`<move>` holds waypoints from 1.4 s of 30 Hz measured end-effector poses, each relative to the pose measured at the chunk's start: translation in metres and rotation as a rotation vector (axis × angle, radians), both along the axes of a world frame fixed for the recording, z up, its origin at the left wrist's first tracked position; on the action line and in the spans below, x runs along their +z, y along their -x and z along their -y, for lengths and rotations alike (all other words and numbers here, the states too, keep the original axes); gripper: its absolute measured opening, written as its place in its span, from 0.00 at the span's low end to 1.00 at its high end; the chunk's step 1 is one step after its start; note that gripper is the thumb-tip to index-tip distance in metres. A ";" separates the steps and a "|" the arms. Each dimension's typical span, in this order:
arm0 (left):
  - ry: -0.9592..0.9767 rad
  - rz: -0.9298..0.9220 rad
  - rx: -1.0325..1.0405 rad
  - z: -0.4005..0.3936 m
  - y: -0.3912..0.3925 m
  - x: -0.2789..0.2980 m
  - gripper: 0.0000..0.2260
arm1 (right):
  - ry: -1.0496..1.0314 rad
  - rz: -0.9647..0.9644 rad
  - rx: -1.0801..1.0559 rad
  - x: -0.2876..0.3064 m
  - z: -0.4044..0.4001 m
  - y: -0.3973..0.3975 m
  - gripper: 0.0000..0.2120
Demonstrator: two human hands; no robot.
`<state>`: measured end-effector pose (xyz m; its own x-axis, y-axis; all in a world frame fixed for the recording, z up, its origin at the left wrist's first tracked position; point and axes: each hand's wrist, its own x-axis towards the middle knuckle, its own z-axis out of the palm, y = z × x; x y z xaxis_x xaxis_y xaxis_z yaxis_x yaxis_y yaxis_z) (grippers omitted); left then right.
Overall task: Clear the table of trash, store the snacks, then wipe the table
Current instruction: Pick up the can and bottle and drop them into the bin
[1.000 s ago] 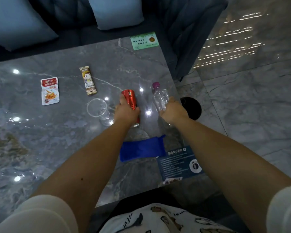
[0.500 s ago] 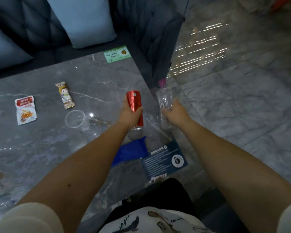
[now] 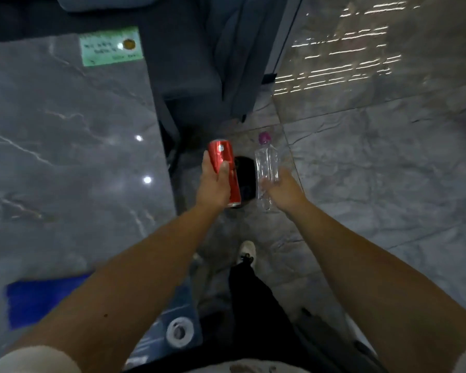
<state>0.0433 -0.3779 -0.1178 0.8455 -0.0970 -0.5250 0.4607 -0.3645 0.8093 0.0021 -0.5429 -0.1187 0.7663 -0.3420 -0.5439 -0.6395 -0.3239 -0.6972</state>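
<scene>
From the head view, the left hand [image 3: 215, 186] gripped a slim red metal can [image 3: 224, 172], fingers [image 3: 223, 169] curled round its body, holding it beyond the right edge of the grey marble bench [image 3: 65, 146] and over the floor. The right hand [image 3: 283, 190] held a clear crumpled plastic bottle with a purple cap [image 3: 266, 168] by its lower part, fingers wrapped behind it. Between and below the two items sat a round black bin opening [image 3: 244, 168] on the grey tiled floor [image 3: 388, 157]. A blue cloth [image 3: 38, 302] lay on the bench's near part, and a green label [image 3: 111, 47] at its far corner.
</scene>
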 end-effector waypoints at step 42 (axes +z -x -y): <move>-0.275 -0.190 0.109 0.073 -0.007 -0.295 0.30 | -0.032 -0.534 0.102 -0.322 0.064 0.061 0.28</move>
<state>0.0500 -0.4505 -0.4124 0.7279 0.1549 -0.6679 0.6416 -0.4974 0.5839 -0.0585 -0.6074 -0.4405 0.4084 -0.2576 -0.8757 -0.8742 -0.3865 -0.2940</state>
